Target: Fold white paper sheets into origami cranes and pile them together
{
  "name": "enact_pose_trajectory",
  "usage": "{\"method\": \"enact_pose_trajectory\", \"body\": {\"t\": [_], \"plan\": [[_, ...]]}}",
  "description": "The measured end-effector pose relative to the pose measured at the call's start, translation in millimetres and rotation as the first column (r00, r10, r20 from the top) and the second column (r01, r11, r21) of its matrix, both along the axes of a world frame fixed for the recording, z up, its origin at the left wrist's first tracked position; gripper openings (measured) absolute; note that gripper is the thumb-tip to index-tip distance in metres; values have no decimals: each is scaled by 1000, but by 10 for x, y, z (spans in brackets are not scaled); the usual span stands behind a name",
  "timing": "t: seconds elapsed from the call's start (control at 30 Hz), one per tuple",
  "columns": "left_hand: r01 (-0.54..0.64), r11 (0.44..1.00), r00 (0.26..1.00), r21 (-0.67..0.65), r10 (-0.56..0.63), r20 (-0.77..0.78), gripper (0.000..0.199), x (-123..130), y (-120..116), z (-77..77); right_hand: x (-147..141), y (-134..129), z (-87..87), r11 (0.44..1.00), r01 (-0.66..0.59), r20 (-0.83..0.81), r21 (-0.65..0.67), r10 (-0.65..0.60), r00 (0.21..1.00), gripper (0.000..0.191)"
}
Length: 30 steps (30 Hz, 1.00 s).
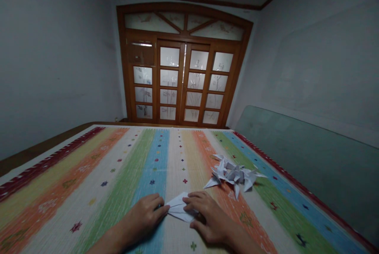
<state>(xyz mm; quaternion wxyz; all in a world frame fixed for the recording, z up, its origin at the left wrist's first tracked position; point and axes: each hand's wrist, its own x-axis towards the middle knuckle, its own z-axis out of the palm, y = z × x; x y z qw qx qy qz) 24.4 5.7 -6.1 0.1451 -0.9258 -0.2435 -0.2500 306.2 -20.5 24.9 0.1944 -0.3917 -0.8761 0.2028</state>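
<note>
A small piece of folded white paper (177, 208) lies on the striped cloth between my hands, its pointed end toward the left. My left hand (150, 211) is closed, with thumb and forefinger pinching that pointed end. On the other side, my right hand (207, 213) rests over the paper's wider end, fingers bent across it and thumb below. Part of the paper is hidden under those right fingers. Beyond my right hand sits a pile of folded white paper cranes (235, 173), overlapping one another.
A cloth with coloured stripes and small motifs (118, 171) covers the table. Its wooden edge (38, 143) shows at the left. Along the right side stands a pale green panel (296, 155). Wooden doors with glass panes (182, 84) are beyond the far end.
</note>
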Motion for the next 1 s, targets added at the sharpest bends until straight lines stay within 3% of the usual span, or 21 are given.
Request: {"method": "enact_pose_trajectory", "body": {"t": [0.27,0.57,0.87,1.0], "plan": [[47,998,995,47,-42,-87,31,-47,15,8,-4,15,-87,1000,-10,-64,26,12,998,43],[27,996,998,-79,-32,-57,15,0,2,-3,-70,-23,-72,996,-28,-23,83,30,999,33],[57,995,992,86,-48,-113,26,0,-41,71,-74,-19,-115,997,-11,-21,82,13,1000,32],[56,996,992,72,-48,-114,30,14,-23,42,-62,-19,-104,997,-17,-39,79,20,999,49]]}}
